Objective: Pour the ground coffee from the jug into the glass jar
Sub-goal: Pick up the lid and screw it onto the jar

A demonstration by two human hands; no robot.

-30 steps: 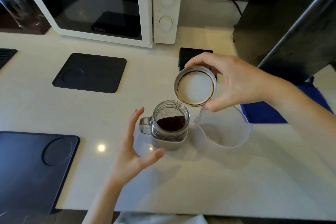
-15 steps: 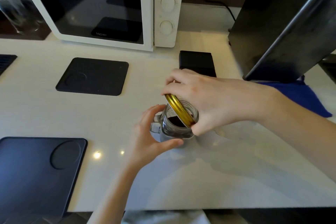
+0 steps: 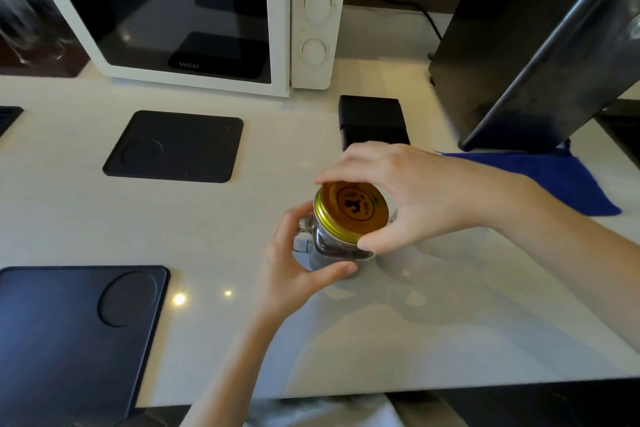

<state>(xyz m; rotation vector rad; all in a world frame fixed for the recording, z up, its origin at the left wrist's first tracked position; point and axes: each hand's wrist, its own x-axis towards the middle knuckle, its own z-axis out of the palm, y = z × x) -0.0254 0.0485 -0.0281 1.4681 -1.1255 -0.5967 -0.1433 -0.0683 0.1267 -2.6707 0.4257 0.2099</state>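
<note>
A glass jar (image 3: 332, 248) with a side handle stands on the white counter (image 3: 242, 218), dark ground coffee inside it. A gold lid (image 3: 351, 210) with a dark emblem lies flat on the jar's mouth. My right hand (image 3: 415, 198) grips the lid's rim from above with thumb and fingers. My left hand (image 3: 294, 267) wraps around the jar's body at the handle side. The clear jug (image 3: 446, 250) sits just right of the jar, mostly hidden under my right hand and forearm.
A white microwave (image 3: 194, 17) stands at the back. A black box (image 3: 372, 121) sits behind the jar, a tall black appliance (image 3: 526, 45) back right, a blue cloth (image 3: 554, 177) at right. Black mats (image 3: 175, 146) (image 3: 69, 333) lie at left.
My right hand brought the lid from above the jug, tilted it over the jar, and now it sits flat on the mouth. My left hand closed around the jar.
</note>
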